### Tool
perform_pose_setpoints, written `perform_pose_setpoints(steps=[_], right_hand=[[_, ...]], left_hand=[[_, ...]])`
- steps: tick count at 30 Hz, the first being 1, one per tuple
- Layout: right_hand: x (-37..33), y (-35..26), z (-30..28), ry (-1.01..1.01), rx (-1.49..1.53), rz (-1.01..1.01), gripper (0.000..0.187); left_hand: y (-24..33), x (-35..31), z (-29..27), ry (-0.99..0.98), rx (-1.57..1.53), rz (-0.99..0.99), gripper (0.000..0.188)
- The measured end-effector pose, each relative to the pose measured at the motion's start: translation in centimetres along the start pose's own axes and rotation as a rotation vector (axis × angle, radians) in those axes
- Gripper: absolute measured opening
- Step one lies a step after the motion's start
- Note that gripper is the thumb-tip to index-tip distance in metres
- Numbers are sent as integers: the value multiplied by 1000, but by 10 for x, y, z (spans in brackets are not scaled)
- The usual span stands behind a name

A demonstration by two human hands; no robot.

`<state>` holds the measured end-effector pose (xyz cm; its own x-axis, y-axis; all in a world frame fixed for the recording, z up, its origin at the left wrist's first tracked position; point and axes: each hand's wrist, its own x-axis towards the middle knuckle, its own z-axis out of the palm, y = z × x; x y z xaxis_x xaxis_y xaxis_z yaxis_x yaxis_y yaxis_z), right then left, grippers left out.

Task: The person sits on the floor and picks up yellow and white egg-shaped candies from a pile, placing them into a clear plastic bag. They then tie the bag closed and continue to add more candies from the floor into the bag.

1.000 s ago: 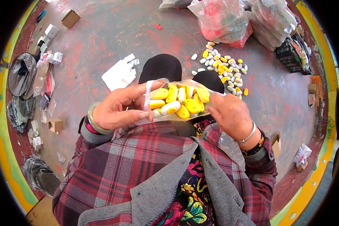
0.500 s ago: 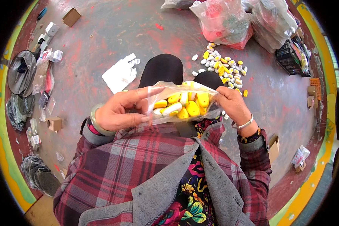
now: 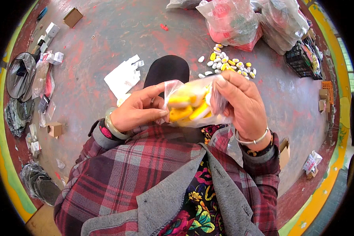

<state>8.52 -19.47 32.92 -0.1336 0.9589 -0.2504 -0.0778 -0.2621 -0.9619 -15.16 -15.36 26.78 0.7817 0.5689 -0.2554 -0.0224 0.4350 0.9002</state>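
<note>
A clear plastic bag (image 3: 192, 103) of yellow and white oval plastic pieces is held up in front of my chest, blurred by motion. My left hand (image 3: 139, 109) pinches its left edge between thumb and fingers. On the other side, my right hand (image 3: 244, 106) grips the bag's right edge, with the fingers bunched around the film. Past my hands, on the floor, lies a loose pile of the same yellow and white pieces (image 3: 228, 63), partly hidden behind my right hand.
A white plastic bag (image 3: 124, 76) lies flat left of my dark shoe (image 3: 167, 72). Large full sacks (image 3: 230, 23) and a black crate (image 3: 303, 61) stand at far right. Small boxes (image 3: 53, 58), a round mesh item (image 3: 21, 76) and a cardboard box (image 3: 54, 129) line the left side.
My right hand has shifted its hold up and inward, gathering the bag's right side. The bag has narrowed and now covers less width. My left hand has moved slightly right.
</note>
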Motion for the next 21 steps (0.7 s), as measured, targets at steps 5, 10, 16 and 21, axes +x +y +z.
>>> perform_pose_setpoints(steps=[5,10,16,21], right_hand=[[-2,4,-12,131,7,86,16],[-14,16,-41,243,63,89,15],[-14,11,-34,251,-1,63,10],[33,12,38,-176,-113,19,13]], left_hand=[[-5,2,-6,79,-110,20,62],[-2,-3,-14,103,-133,22,60],[-3,10,0,64,-184,-41,58],[-25,21,-6,64,-213,-15,54]])
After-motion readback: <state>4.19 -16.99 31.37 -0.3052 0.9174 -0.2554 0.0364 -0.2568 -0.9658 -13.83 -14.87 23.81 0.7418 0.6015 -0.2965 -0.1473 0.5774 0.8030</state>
